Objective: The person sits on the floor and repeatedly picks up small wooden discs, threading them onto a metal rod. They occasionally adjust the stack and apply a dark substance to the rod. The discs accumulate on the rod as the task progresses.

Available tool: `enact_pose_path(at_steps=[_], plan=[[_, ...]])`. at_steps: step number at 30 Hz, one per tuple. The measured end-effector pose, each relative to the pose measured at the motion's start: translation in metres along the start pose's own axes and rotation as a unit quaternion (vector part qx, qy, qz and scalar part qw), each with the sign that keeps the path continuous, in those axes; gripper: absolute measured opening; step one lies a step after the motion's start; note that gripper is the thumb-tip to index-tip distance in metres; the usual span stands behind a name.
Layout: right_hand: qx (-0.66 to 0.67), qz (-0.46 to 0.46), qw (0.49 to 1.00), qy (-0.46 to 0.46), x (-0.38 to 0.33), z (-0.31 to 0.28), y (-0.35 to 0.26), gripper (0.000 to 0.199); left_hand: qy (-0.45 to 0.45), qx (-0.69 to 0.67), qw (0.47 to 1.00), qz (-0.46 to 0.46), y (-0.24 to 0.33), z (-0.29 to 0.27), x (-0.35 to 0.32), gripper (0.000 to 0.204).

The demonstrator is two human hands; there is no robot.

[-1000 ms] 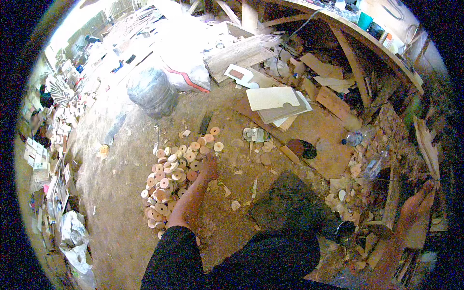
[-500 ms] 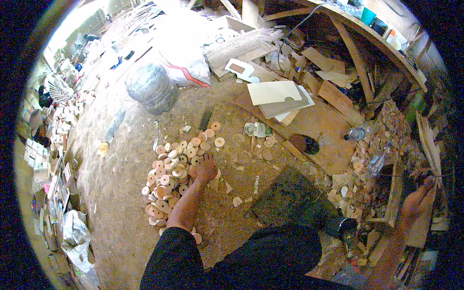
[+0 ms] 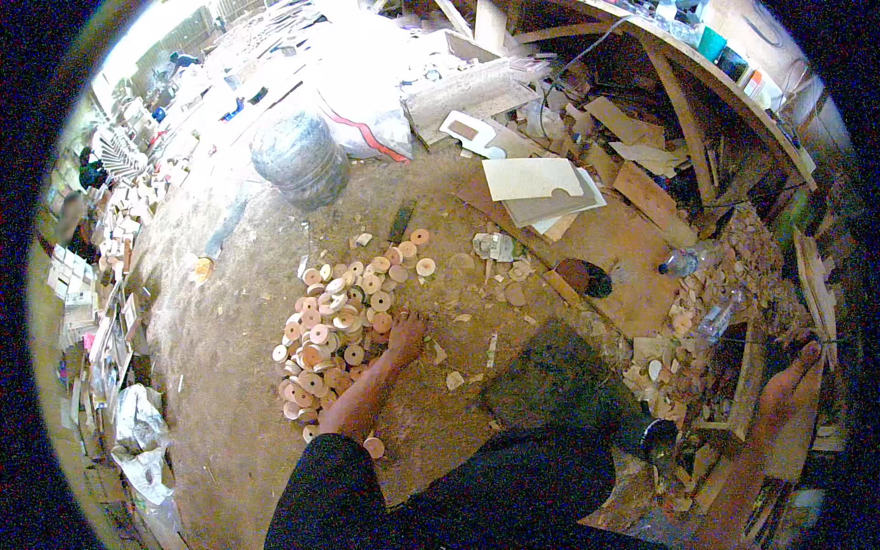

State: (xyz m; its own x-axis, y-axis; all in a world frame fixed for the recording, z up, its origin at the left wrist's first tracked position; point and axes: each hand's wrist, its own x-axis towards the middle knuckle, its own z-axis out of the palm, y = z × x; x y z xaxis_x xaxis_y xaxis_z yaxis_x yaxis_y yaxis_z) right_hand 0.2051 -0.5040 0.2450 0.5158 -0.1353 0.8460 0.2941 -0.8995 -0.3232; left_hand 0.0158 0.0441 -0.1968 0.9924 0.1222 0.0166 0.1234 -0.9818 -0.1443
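A heap of small round wooden discs with centre holes [image 3: 319, 334] lies on the dirt floor left of centre. My left hand [image 3: 406, 341] is at its right edge, fingers curled down toward the ground; whether a disc is under them is hidden. At the far right, my right hand [image 3: 786, 380] has its fingers closed around a thin dark rod [image 3: 830, 341], which runs roughly level beside a wooden board. The rod's full length is hard to make out there. One loose disc [image 3: 374, 447] sits beside my left forearm, and another [image 3: 425, 267] lies beyond the hand.
A grey rounded drum-like object [image 3: 298, 165] stands beyond the heap. Pale board offcuts [image 3: 532, 179] lie farther right, with a plastic bottle [image 3: 678, 263] among wood chips. A dark flat mat [image 3: 550, 376] is before my knees. Wood scraps and a white plastic bag [image 3: 142, 440] line the left.
My left hand has drawn back toward me, off the discs it overlapped, to the heap's right edge. The right hand stays at the rod. The whole view has shifted slightly.
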Motion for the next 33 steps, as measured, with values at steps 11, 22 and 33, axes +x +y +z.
enact_pose_path(at_steps=[11, 22, 33], plan=[[0.117, 0.045, 0.991, -0.042, -0.002, -0.002, 0.011, 0.05, -0.048, -0.196, 0.965, -0.165, -0.033, -0.023, -0.013, 0.052], [0.025, -0.025, 0.999, -0.031, -0.002, -0.003, 0.003, 0.054, 0.004, -0.081, 0.992, -0.094, -0.021, 0.033, -0.005, 0.049], [0.057, -0.01, 0.998, -0.033, -0.007, -0.003, 0.007, 0.048, 0.008, -0.13, 0.984, -0.121, -0.02, 0.029, 0.013, 0.029]])
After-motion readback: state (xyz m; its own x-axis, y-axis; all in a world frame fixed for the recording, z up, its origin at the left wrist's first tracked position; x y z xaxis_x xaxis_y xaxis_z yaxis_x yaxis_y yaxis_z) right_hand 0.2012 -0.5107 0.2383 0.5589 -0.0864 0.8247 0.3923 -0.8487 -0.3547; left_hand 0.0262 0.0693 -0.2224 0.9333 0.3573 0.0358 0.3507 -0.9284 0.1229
